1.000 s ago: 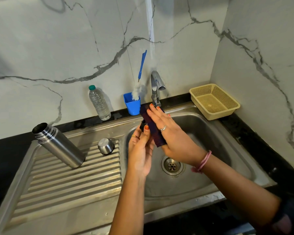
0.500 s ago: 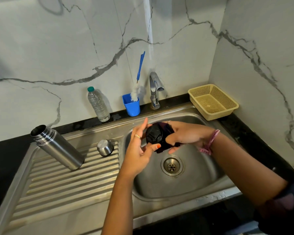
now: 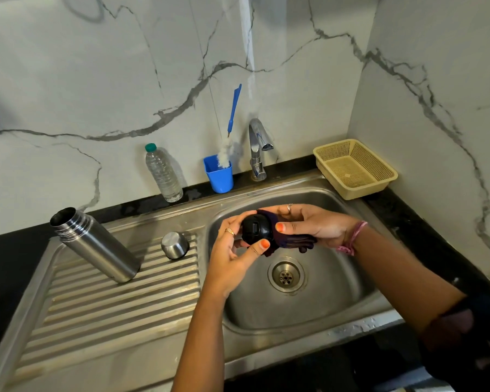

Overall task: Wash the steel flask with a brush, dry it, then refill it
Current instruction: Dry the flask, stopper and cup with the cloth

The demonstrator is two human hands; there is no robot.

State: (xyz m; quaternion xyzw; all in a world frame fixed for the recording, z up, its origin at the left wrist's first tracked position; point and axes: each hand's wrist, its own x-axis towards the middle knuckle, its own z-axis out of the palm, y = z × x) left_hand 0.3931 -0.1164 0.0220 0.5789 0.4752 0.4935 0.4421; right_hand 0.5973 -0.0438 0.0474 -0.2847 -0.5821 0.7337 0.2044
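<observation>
Over the sink basin we see the left hand pinching a black stopper, its grip clamped on it, while the right hand has its grip clamped on a dark cloth against the stopper. The open steel flask stands on the drainboard, near its steel cap. The brush stands in a blue cup.

1. Both forearms are bare up to the near edge of view.
2. The left hand wears a thin gold ring on one finger.
3. The right hand wears a silver ring.
4. A pink thread bracelet circles the right wrist.
5. The thumbnails carry orange polish.
6. A dark sleeve covers the right upper arm, near right.
</observation>
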